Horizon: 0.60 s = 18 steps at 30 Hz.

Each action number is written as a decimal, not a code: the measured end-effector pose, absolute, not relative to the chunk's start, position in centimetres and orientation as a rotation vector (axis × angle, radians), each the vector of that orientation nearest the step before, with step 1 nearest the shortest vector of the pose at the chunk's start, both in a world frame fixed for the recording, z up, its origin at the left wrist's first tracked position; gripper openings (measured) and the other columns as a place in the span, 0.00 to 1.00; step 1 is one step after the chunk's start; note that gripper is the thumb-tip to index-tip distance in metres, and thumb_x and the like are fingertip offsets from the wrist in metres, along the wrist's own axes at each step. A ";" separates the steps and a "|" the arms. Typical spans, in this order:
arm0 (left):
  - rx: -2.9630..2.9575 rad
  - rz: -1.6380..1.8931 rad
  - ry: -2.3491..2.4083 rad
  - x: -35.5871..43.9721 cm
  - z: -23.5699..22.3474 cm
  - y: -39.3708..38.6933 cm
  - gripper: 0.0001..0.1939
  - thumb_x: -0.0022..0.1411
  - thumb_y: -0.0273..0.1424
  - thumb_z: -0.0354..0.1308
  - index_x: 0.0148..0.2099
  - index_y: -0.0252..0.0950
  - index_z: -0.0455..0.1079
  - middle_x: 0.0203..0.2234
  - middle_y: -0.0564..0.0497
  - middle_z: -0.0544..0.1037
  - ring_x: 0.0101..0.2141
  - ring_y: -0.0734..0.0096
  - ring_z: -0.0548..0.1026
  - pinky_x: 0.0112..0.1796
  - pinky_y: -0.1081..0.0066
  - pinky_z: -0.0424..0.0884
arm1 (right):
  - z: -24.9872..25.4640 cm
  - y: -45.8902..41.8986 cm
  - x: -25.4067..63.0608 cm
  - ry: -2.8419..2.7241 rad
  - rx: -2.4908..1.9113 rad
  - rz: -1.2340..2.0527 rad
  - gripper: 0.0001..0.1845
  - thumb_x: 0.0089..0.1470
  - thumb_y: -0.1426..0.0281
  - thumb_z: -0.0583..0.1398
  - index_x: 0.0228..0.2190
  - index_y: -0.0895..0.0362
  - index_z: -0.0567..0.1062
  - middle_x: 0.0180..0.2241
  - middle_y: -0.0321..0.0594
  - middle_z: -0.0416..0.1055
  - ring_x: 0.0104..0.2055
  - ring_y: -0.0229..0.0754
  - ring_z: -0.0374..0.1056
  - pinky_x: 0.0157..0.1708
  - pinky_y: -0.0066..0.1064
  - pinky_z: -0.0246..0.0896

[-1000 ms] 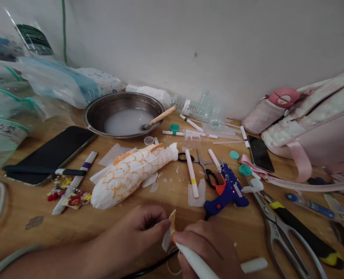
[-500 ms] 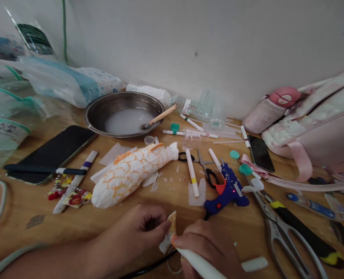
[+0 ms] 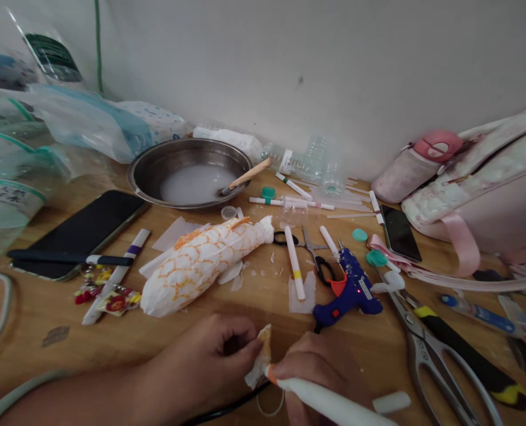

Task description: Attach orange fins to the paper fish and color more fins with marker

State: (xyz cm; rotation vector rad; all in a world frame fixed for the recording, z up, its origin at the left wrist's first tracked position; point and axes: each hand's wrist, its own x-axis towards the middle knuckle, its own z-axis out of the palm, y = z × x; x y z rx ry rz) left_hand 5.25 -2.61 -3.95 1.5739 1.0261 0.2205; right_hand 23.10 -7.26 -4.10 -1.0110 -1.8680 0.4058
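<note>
My left hand [image 3: 218,355] pinches a small white paper piece [image 3: 260,358] partly coloured orange, above the table's front edge. My right hand [image 3: 311,367] grips a white marker [image 3: 325,399] with an orange collar, its tip end close against the paper piece; whether it touches I cannot tell. Beyond my hands lies a white paper fish [image 3: 205,260] with orange scale lines and an orange back fin. A white marker with a yellow band [image 3: 294,263] rests to its right. The marker's loose white cap [image 3: 391,403] lies right of my right hand.
A blue glue gun [image 3: 349,287] with a red light lies ahead, beside black-handled scissors [image 3: 309,245]. Large metal scissors [image 3: 426,349] and a black-yellow cutter [image 3: 471,355] are on the right. A metal basin [image 3: 142,180] with whitish liquid and a brush stands behind. A black phone [image 3: 80,234] lies left.
The marker in my right hand has swung to a flatter angle, its rear end moving right. My left hand keeps its pinch on the paper piece with little movement.
</note>
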 end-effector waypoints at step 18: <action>1.375 0.271 0.990 5.2 -4.0 -2.5 0.10 0.56 0.36 0.50 0.26 0.37 0.58 0.21 0.59 0.59 0.25 0.73 0.57 0.26 0.74 0.55 | -4.0 -7.3 23.5 -1.834 -1.028 0.388 0.12 0.50 0.81 0.55 0.33 0.54 0.72 0.22 0.32 0.69 0.22 0.35 0.67 0.21 0.27 0.59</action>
